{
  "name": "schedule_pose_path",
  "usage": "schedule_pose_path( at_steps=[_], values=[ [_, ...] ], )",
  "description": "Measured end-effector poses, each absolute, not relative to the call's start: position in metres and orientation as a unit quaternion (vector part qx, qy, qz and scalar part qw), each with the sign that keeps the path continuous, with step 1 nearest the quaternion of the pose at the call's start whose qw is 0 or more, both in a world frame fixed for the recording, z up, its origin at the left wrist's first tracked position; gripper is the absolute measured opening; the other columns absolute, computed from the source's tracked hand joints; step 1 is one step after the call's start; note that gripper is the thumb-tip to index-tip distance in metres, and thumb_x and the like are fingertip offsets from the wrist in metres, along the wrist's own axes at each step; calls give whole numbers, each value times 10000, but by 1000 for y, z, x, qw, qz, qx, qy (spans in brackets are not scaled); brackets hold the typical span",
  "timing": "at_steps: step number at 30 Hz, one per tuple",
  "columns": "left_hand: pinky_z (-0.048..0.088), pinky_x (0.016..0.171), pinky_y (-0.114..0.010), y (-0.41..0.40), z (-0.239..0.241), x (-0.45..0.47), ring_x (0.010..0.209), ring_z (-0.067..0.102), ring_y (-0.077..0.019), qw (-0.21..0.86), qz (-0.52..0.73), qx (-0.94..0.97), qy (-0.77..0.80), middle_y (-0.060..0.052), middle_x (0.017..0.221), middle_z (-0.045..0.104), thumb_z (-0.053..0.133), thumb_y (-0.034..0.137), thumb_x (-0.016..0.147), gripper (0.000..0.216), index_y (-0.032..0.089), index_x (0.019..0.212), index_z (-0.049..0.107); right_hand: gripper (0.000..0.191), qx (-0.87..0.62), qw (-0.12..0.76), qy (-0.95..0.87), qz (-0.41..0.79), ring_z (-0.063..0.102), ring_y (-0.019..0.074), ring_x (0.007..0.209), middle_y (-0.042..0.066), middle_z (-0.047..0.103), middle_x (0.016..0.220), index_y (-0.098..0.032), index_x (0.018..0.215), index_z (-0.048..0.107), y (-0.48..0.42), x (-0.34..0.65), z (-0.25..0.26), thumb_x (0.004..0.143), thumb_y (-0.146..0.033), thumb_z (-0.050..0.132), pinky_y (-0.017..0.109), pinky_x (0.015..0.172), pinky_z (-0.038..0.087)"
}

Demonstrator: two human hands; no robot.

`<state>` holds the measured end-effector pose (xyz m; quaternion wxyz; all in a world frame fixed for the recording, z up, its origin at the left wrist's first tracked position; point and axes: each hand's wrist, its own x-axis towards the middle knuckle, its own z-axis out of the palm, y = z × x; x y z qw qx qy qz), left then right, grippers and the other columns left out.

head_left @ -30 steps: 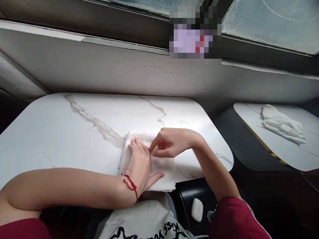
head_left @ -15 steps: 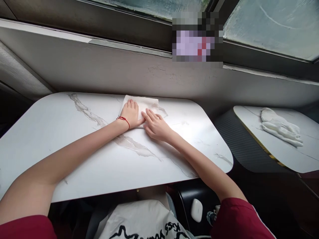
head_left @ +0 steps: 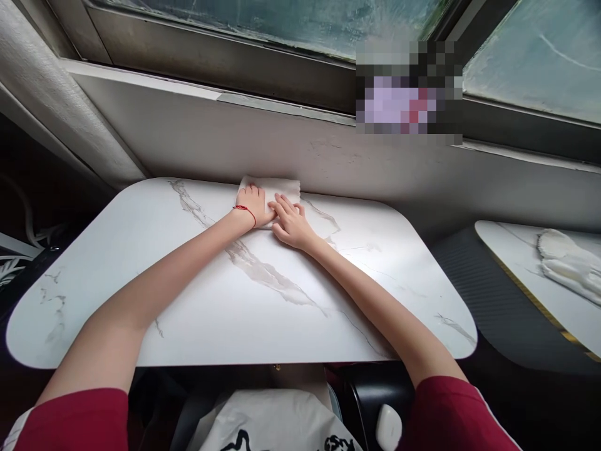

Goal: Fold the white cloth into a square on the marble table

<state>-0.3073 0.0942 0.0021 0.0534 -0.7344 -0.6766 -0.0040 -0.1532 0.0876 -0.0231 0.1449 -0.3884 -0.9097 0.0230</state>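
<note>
Find cloth (head_left: 284, 186) laid flat at far edge of worktop (head_left: 225, 319), top border apparently against wall (head_left: 211, 144). Note left hand (head_left: 252, 204) palm down on it, fingers extended, nothing pinched; judge flat palm as spreading pressure and preventing bunching. Note right hand (head_left: 291, 225) just beside, fingers parted and loosely bent, nothing clasped, fingertips over cloth; likely steadying its near part. Cannot tell firmness of pressure. Observe arms (head_left: 361, 291) stretched, presumably for reach to far edge. Farther right, see second cloth (head_left: 569, 260) crumpled on second worktop (head_left: 519, 255).
</note>
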Motion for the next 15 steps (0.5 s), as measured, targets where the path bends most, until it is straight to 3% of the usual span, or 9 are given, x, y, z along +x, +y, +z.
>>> schedule_pose_path(
  at_steps=[15],
  values=[
    [285,1087,-443,82,9,-300,1414,352,-407,53,36,-690,-721,-354,1519,352,407,430,935,761,-132,1441,326,517,-352,190,-916,7,356,317,1403,231,449,1501,-88,1348,522,95,-165,-30,877,-226,360,470,1053,267]
  ],
)
